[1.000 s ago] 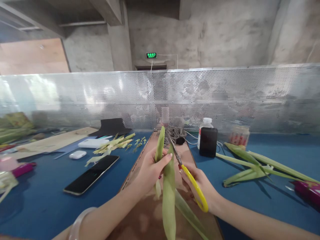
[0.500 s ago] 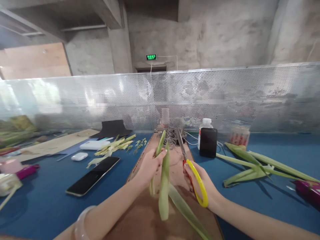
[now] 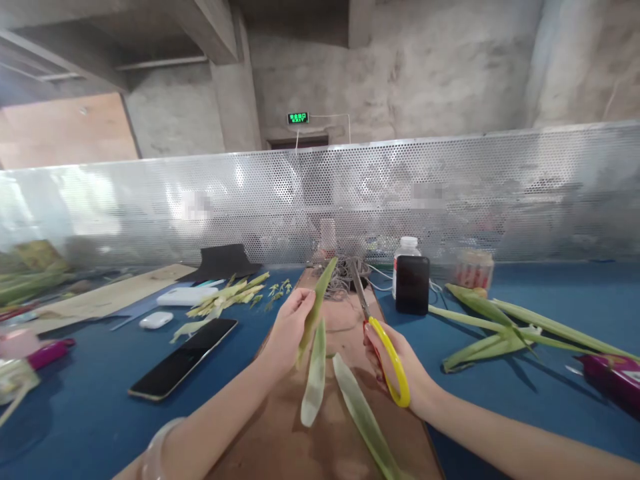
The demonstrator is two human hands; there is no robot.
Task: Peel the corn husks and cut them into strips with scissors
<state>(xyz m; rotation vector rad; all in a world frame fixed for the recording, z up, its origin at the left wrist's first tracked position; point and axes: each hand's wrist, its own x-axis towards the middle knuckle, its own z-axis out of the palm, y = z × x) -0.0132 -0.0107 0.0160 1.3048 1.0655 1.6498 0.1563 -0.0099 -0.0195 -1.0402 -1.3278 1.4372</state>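
Observation:
My left hand (image 3: pixel 290 327) pinches a green corn husk strip (image 3: pixel 318 300), its pointed end up. Just below those fingers is a second husk piece (image 3: pixel 314 390); whether it is falling or resting on the board I cannot tell. A longer pale husk strip (image 3: pixel 363 410) lies on the brown board (image 3: pixel 280 433) between my arms. My right hand (image 3: pixel 400 363) is wrapped round scissors (image 3: pixel 393 353) with yellow and red handles. Their blades point away from me and look closed, apart from the husk.
Left of the board are a phone (image 3: pixel 185 359), a white earbud case (image 3: pixel 156 321) and cut husk pieces (image 3: pixel 230 297). Behind it lies tangled grey cord (image 3: pixel 340 277). To the right stand a white-capped bottle (image 3: pixel 407 247) and a black device (image 3: pixel 413 285), with more husks (image 3: pixel 493 350) nearby.
The wide husk piece has left my left fingers and dropped lower. The strip still held has turned and tilts right. My right hand keeps the scissors nearly in place; the view shifted slightly.

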